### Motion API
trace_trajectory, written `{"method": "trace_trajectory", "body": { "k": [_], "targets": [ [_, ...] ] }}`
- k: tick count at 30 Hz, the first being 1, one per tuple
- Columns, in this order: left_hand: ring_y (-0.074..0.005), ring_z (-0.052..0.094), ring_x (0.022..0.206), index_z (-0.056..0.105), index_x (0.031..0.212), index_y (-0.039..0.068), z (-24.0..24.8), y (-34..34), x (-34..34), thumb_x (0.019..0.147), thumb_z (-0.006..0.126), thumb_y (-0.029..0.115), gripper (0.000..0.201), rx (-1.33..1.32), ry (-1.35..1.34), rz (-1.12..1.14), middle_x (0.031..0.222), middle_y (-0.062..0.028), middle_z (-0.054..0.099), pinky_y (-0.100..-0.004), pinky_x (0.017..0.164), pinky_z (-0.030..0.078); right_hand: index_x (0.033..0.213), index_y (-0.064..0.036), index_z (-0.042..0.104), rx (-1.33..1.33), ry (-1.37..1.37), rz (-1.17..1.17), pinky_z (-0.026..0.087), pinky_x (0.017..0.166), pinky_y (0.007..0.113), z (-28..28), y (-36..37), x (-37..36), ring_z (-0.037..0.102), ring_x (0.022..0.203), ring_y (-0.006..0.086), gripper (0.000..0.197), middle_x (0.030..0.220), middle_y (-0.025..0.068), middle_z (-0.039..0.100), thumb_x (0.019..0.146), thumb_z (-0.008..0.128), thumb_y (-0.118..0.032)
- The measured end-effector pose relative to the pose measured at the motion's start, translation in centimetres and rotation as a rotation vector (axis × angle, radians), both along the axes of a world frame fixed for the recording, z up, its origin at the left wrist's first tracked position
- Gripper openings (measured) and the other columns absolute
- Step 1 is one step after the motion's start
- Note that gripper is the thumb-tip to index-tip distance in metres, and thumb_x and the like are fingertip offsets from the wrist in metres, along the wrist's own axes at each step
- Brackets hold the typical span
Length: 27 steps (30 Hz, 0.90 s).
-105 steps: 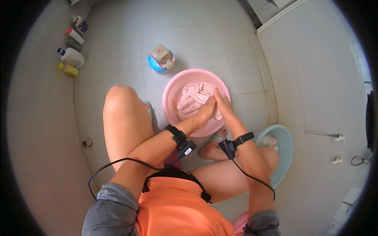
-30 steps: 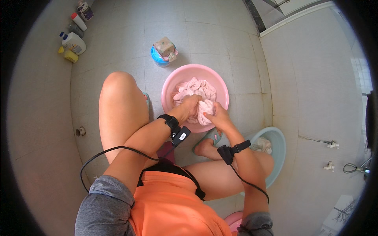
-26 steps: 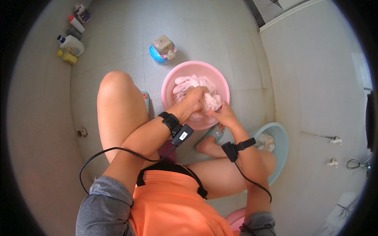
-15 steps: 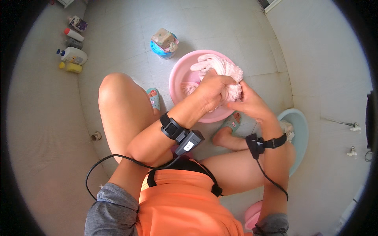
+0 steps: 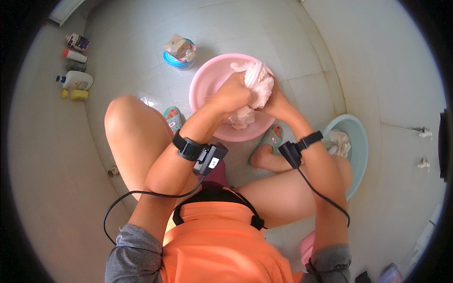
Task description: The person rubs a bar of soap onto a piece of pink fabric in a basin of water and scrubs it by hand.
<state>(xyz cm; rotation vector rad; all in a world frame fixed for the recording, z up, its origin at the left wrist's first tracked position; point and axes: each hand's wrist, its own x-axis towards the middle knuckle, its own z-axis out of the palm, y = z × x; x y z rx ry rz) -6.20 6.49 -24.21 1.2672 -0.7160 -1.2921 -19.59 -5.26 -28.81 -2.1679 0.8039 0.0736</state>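
Note:
Over a pink basin (image 5: 200,80) I hold a pale pink, nubby cloth (image 5: 259,84), bunched and twisted lengthwise. My left hand (image 5: 235,94) is closed round its left side. From the right, my right hand (image 5: 277,103) grips the same bundle, its fingers partly hidden behind the cloth. A lower part of the cloth hangs down into the basin between my wrists. Each wrist wears a black strap with a small cabled box.
A light green tub (image 5: 359,155) with pale cloth stands by my right knee. Beyond the basin is a blue-lidded bucket (image 5: 181,65) topped by a wrapped block (image 5: 177,46). Several bottles (image 5: 78,80) line the left wall. Taps (image 5: 424,133) stick out on the right.
My hands have turned the cloth more upright, and its lower part now droops into the basin. My right hand has moved up against the bundle. The whole view has shifted slightly.

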Motion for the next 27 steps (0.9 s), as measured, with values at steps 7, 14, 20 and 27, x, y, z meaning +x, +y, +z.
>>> {"method": "trace_trajectory", "body": {
  "k": [7,14,20,27],
  "targets": [
    [-0.0153,0.059,0.09,0.063,0.103,0.0,-0.2,0.8,1.1,0.067,0.053,-0.005,0.038,-0.086,-0.129,-0.318,0.096,-0.0038,0.064,-0.0302,0.083,0.047,0.136,-0.0028,0.04,0.11,-0.247,0.11,0.038,0.106,0.034,-5.8,-1.8,-0.6,0.049,0.123,0.0251,0.078,0.132,0.0137,0.052,0.071,0.079,-0.017],
    [-0.0167,0.058,0.105,0.056,0.123,-0.002,-0.1,1.9,2.4,0.068,0.063,-0.008,0.056,0.001,-0.012,0.014,0.116,-0.0071,0.063,-0.0305,0.095,0.045,0.13,-0.004,0.05,0.392,-0.541,-0.584,0.048,0.088,0.03,-2.6,-2.2,0.0,0.058,0.109,0.0209,0.052,0.114,0.0112,0.062,0.08,0.063,0.001],
    [-0.021,0.055,0.108,0.042,0.128,-0.004,-2.8,0.8,2.3,0.075,0.066,-0.005,0.058,0.014,-0.111,0.257,0.122,-0.0124,0.056,-0.0334,0.095,0.045,0.126,0.0104,0.046,0.375,-0.861,-0.67,0.045,0.093,0.031,6.6,-1.3,2.7,0.055,0.11,0.0219,0.048,0.118,0.0172,0.058,0.081,0.059,0.004],
    [-0.0438,0.037,0.13,0.035,0.143,0.019,-2.6,0.1,2.3,0.092,0.037,0.06,0.066,0.413,0.574,0.196,0.144,-0.0117,0.039,-0.0769,0.084,0.036,0.123,-0.0023,0.054,0.602,-1.07,-0.681,0.05,0.09,0.035,12.0,-1.6,2.1,0.059,0.107,0.0193,0.032,0.118,0.0095,0.061,0.095,0.053,-0.018]
  ]
}}
